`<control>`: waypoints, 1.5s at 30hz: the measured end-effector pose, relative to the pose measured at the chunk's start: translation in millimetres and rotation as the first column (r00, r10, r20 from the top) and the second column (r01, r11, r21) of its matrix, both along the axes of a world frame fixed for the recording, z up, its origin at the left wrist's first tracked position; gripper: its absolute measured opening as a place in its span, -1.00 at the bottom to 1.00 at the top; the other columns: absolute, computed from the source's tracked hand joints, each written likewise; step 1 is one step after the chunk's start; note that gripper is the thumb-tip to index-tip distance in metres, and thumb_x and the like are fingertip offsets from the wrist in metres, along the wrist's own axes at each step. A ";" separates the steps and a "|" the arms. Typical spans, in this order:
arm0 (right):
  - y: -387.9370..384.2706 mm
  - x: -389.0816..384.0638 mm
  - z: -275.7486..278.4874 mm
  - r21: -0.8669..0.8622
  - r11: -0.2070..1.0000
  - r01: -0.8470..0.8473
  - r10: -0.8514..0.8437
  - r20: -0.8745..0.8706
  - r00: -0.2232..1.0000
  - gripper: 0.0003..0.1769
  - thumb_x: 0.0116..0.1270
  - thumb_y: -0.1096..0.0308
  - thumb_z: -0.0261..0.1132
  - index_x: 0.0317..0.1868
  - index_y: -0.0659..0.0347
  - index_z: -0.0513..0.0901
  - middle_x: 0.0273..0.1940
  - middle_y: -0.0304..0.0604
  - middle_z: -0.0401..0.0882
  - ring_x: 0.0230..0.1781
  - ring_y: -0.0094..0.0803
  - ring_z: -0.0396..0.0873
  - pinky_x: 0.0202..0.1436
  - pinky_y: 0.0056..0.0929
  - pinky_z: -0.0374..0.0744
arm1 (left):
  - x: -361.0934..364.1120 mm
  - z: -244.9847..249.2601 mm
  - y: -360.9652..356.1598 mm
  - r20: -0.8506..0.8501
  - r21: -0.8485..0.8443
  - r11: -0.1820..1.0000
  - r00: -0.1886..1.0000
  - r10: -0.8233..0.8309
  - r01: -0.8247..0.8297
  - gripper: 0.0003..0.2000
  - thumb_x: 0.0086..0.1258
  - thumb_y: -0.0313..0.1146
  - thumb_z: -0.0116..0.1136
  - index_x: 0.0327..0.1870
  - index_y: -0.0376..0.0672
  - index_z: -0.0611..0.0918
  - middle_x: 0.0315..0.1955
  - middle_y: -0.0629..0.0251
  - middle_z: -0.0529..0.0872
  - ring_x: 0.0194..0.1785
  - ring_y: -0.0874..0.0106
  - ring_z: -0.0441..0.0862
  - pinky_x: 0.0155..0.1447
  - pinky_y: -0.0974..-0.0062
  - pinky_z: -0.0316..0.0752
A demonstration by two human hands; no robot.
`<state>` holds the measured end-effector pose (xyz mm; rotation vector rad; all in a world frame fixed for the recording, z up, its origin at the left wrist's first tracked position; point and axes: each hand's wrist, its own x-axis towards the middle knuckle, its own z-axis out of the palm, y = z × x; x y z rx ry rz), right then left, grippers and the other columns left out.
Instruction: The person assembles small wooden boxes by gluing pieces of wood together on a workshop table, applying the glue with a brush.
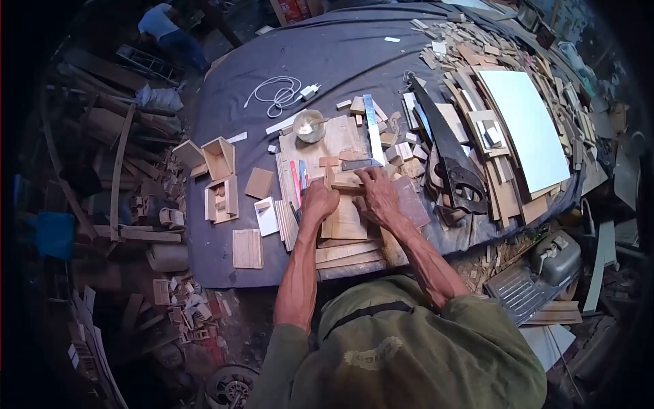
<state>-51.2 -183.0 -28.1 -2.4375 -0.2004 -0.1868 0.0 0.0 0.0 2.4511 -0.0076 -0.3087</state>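
My left hand (320,200) is closed around the left side of a small wooden piece (328,178) standing upright on the boards in front of me. My right hand (379,193) has its fingers bent over the right end of a small wooden block (347,180) that meets this piece. Under both hands lies a stack of flat wooden boards (346,221). Just beyond my right hand is a metal try square (372,129). Left of my left hand lie a red pen (295,178) and other slim tools. A round bowl (310,127) sits farther back.
A handsaw (446,146) and a white panel (528,129) lie right, among wood offcuts. Small wooden boxes (219,158) and a white cable (274,95) are left on the dark cloth (238,82). Another person (170,34) bends at the far left.
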 end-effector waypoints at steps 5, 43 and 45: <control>-13.6 -23.3 13.4 0.209 0.964 0.167 -0.142 -0.129 0.981 -0.37 0.12 0.31 0.44 0.26 0.12 0.53 0.10 0.06 0.40 0.15 0.07 0.47 0.11 -0.01 0.57 | -4.3 -9.8 -14.5 -0.023 0.057 0.998 0.999 0.025 -0.023 -0.57 0.12 -0.31 0.15 -0.04 -0.45 0.68 -0.25 -0.34 0.73 -0.09 -0.12 0.74 0.02 0.10 0.61; -2.4 -14.3 50.4 0.186 0.982 0.044 -0.122 0.430 0.895 -0.56 0.24 0.58 0.37 0.07 -0.12 0.73 0.15 -0.01 0.57 -0.08 -0.16 0.72 -0.26 -0.31 0.73 | -48.7 43.8 -0.2 0.394 -0.517 0.842 0.916 0.072 0.156 -0.38 0.49 -0.32 0.20 0.51 -0.29 0.28 0.32 -0.04 0.44 0.36 0.15 0.45 0.43 0.24 0.37; -3.4 -13.5 42.8 0.216 0.976 0.021 -0.115 0.432 0.895 -0.56 0.24 0.58 0.37 0.06 -0.12 0.74 0.14 -0.01 0.57 -0.08 -0.16 0.72 -0.26 -0.31 0.72 | -49.9 43.8 -0.4 0.390 -0.513 0.845 0.918 0.075 0.149 -0.38 0.48 -0.34 0.22 0.51 -0.28 0.29 0.30 -0.01 0.46 0.34 0.20 0.48 0.43 0.29 0.36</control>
